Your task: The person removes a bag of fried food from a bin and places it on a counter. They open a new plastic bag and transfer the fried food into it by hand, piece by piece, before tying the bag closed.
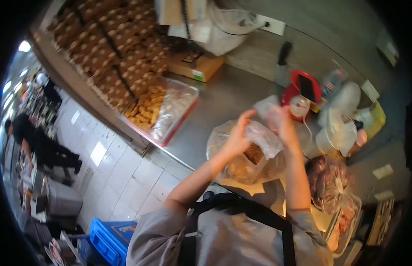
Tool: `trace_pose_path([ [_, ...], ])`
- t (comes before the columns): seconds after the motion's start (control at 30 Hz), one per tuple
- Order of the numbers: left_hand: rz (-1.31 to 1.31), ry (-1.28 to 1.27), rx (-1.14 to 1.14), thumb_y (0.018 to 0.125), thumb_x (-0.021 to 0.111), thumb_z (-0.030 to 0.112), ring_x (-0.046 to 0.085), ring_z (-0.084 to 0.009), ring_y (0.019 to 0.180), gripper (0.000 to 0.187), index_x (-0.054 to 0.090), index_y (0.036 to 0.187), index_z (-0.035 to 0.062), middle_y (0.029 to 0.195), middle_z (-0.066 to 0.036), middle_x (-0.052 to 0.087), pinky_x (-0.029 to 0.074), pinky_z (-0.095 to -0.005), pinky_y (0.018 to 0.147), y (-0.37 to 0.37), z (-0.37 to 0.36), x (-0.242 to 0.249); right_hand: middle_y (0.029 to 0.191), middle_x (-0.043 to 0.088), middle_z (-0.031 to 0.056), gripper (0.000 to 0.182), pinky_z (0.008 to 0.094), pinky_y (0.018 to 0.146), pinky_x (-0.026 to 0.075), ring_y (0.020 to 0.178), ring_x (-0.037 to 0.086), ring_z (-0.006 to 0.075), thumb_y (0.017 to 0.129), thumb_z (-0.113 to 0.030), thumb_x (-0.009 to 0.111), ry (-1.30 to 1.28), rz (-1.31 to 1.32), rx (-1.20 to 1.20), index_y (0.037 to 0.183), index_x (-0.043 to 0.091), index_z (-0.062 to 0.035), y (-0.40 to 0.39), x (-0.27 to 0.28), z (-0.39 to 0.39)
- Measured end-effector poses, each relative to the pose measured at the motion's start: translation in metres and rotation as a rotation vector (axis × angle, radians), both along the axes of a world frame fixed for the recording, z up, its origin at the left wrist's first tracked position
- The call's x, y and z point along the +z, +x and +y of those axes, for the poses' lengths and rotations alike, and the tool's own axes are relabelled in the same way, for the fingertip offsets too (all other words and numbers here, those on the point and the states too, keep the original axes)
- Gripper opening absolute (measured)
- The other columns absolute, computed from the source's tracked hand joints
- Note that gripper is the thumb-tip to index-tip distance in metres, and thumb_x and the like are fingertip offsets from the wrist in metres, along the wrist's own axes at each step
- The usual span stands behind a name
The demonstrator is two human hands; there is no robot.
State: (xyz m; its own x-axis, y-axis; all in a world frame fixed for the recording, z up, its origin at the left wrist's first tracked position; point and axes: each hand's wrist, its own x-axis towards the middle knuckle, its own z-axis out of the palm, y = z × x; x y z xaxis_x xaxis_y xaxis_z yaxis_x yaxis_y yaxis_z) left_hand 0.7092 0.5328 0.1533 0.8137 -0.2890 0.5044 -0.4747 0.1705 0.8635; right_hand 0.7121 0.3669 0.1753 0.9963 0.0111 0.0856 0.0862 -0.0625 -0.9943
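Over the counter, my left hand point(238, 138) has its fingers apart and curved, close above a large clear plastic bag point(218, 138) with brown and golden food in it. Opposite it, my right hand point(286, 126) has its fingers closed at a thin clear plastic bag point(269, 116). Crumpled film from this bag lies between the two hands, over the mouth of the large bag. My right fingertips are slightly blurred. Just beyond them stands a red kitchen scale point(291, 95) with a round dial and a black phone point(306, 87) on top.
A tray point(188, 108) of golden fried pieces sits by stacked brown egg cartons point(113, 40). At the right are a bag of dark red food point(328, 181), a white container point(332, 137) and a tray of meat point(345, 219). A knife point(283, 55) hangs on the wall. Another person point(37, 137) stands across the aisle.
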Motion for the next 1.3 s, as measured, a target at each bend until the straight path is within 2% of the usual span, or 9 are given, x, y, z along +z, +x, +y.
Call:
trace_pose_path([
  [0.23,0.067,0.000,-0.033,0.069,0.042,-0.004,0.052,-0.0126,0.086,0.037,0.050,0.104,0.0025,0.092,-0.006,0.057,0.041,-0.0239,0.077,0.017,0.009,0.009,0.079,0.057,0.0037,0.050,0.0233,0.067,0.043,0.071,0.054,0.0141,0.088,-0.048,0.036,-0.147,-0.078,0.307,0.102,0.054,-0.0037,-0.034,0.015,0.008],
  [0.33,0.147,-0.024,-0.004,0.068,0.041,-0.004,0.052,-0.0118,0.085,0.038,0.050,0.103,0.0020,0.092,-0.005,0.057,0.040,-0.0231,0.077,0.016,0.005,0.008,0.080,0.056,0.0039,0.042,0.0263,0.066,0.043,0.069,0.054,0.0142,0.086,-0.043,0.043,-0.460,-0.442,-0.202,0.103,0.054,-0.0061,-0.046,-0.003,0.008],
  [0.53,-0.063,0.197,0.087,0.067,0.049,-0.001,0.059,-0.0243,0.074,0.030,0.053,0.097,0.0027,0.080,-0.014,0.061,0.045,-0.0298,0.067,0.002,0.000,0.015,0.098,0.058,0.0125,0.031,0.0361,0.075,0.043,0.086,0.058,0.0258,0.083,-0.030,0.052,0.012,0.224,-0.261,0.104,0.054,-0.0079,-0.037,-0.027,0.006],
  [0.63,-0.306,0.643,0.219,0.067,0.056,0.006,0.057,-0.0354,0.068,0.018,0.055,0.085,0.0039,0.070,-0.020,0.058,0.046,-0.0417,0.058,-0.002,-0.007,0.015,0.098,0.058,0.0093,0.026,0.0325,0.077,0.043,0.086,0.057,0.0220,0.084,-0.026,0.051,-0.727,-0.292,-0.067,0.104,0.055,-0.0092,-0.037,-0.037,0.011],
  [0.73,-0.311,0.667,0.308,0.067,0.057,0.009,0.057,-0.0358,0.065,0.014,0.052,0.079,0.0031,0.069,-0.018,0.058,0.045,-0.0433,0.057,-0.004,-0.014,0.017,0.096,0.058,0.0056,0.030,0.0286,0.079,0.042,0.086,0.055,0.0168,0.086,-0.031,0.049,-0.627,-0.750,0.111,0.103,0.055,-0.0069,-0.045,-0.011,0.005],
  [1.03,-0.158,0.776,-0.068,0.075,0.058,0.014,0.058,-0.0277,0.067,0.017,0.052,0.086,0.0021,0.070,-0.014,0.058,0.045,-0.0348,0.061,0.012,0.008,-0.011,0.078,0.058,0.0060,0.049,0.0249,0.074,0.040,0.071,0.053,0.0154,0.087,-0.044,0.043,0.556,0.083,0.022,0.097,0.059,0.0008,-0.028,-0.008,0.002],
  [1.1,0.164,0.493,-0.502,0.079,0.058,0.019,0.056,-0.0157,0.073,0.021,0.054,0.090,0.0013,0.074,-0.008,0.060,0.043,-0.0272,0.069,0.036,0.027,-0.021,0.077,0.056,0.0056,0.037,0.0251,0.068,0.039,0.070,0.050,0.0154,0.086,-0.036,0.048,0.493,0.143,-0.024,0.085,0.062,-0.0020,-0.034,-0.008,-0.004],
  [1.17,0.321,0.493,-0.635,0.080,0.057,0.020,0.056,-0.0145,0.078,0.022,0.054,0.093,0.0022,0.079,-0.006,0.060,0.042,-0.0255,0.074,0.045,0.033,-0.002,0.084,0.053,0.0065,0.026,0.0278,0.065,0.039,0.078,0.051,0.0154,0.081,-0.028,0.055,-0.347,-0.445,0.509,0.075,0.061,-0.0047,-0.030,-0.009,-0.018],
  [1.3,0.510,0.612,-0.790,0.085,0.051,0.025,0.056,-0.0142,0.083,0.026,0.054,0.099,0.0030,0.084,-0.007,0.060,0.042,-0.0244,0.078,0.053,0.031,0.012,0.079,0.048,0.0073,0.019,0.0287,0.067,0.039,0.077,0.050,0.0218,0.079,-0.023,0.054,-0.823,-0.286,0.069,0.078,0.058,-0.0047,-0.031,-0.006,-0.011],
])
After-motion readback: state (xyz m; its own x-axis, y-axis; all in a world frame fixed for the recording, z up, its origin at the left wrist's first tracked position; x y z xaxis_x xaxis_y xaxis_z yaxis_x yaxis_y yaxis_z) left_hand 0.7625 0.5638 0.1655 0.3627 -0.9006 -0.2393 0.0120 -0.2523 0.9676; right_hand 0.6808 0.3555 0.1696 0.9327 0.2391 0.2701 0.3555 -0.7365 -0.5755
